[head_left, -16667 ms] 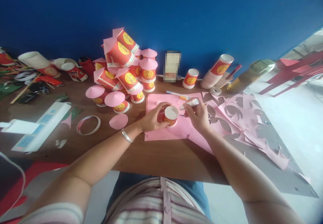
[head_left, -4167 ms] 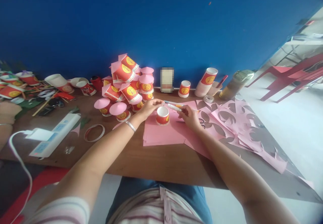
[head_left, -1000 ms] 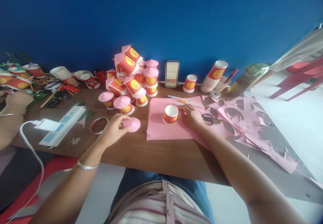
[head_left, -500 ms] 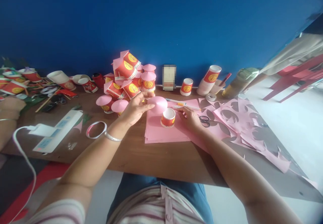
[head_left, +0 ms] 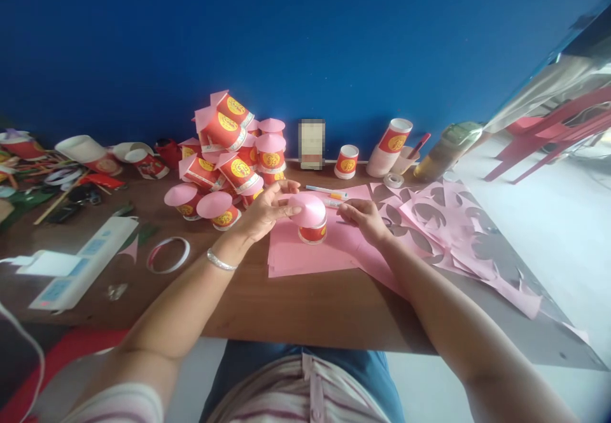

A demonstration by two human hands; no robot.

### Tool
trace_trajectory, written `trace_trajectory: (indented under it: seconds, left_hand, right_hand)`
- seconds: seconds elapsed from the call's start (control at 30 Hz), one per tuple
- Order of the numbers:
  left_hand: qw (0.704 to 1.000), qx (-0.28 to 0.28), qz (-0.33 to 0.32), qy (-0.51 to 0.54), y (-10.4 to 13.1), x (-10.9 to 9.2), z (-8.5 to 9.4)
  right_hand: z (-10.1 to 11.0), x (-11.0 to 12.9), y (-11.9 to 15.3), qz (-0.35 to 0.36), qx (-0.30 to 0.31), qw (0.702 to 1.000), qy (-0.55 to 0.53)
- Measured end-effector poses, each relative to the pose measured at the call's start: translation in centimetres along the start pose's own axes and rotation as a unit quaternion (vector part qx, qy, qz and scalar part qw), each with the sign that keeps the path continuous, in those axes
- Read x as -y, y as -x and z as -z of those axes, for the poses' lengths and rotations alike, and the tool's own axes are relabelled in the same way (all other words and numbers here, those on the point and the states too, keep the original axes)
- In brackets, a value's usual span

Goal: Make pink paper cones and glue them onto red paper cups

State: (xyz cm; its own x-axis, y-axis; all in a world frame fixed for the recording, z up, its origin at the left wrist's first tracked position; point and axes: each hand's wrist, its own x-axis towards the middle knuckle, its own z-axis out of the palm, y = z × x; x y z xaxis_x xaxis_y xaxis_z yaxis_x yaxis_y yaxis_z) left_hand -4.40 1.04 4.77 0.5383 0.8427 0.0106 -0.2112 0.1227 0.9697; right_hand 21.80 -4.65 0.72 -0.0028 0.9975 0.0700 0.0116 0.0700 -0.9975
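A pink paper cone (head_left: 310,210) rests over the top of a red paper cup (head_left: 312,233) with a yellow round print. My left hand (head_left: 268,212) pinches the cone's left edge between thumb and fingers. To the right of the cone, my right hand (head_left: 361,217) has its fingers curled together; whether anything small is in them I cannot make out. Scissors, mostly covered by this hand, lie beneath it. Under the cup is a stack of pink paper sheets (head_left: 291,261), with pens (head_left: 327,193) at its far edge.
Cone-topped red cups (head_left: 238,168) are heaped at the back left. Pink paper offcuts (head_left: 449,226) spread to the right. A power strip (head_left: 86,261) and tape roll (head_left: 168,255) lie left. Along the blue wall stand a lone cup (head_left: 346,161), stacked cups (head_left: 389,149) and a bottle (head_left: 449,149).
My left hand has brought the pink cone from behind the cup to over its opening. My right hand has lifted slightly off the sheets, its fingers drawn together. The view has shifted a little.
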Motion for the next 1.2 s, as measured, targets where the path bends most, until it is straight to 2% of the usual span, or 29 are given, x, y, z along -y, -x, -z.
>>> trace_trajectory:
  seconds: [0.3, 0.47, 0.67, 0.83, 1.07, 1.2]
  left_hand:
    - [0.999, 0.022, -0.010, -0.023, 1.4, -0.2, -1.4]
    - [0.997, 0.047, 0.014, -0.062, 2.2, -0.6, -2.3]
    - [0.999, -0.012, 0.005, -0.038, 1.5, -0.2, -1.6]
    - [0.997, -0.001, 0.069, -0.037, 1.0, -0.2, -1.2]
    - [0.992, -0.028, 0.100, -0.074, 0.9, 0.2, -0.7]
    - [0.987, -0.016, 0.134, -0.091, 0.8, 0.4, -0.6]
  right_hand:
    - [-0.9, 0.9, 0.8, -0.022, 0.076, 0.994, -0.079]
    - [-1.7, 1.5, 1.5, -0.054, 0.105, 0.988, -0.095]
    - [-1.8, 0.6, 1.1, -0.055, 0.095, 0.985, -0.131]
    - [-1.7, 0.2, 0.8, -0.066, 0.083, 0.985, -0.135]
    - [-1.9, 0.2, 0.9, -0.084, 0.089, 0.984, -0.132]
    - [-1.9, 0.0, 0.8, -0.090, 0.095, 0.982, -0.138]
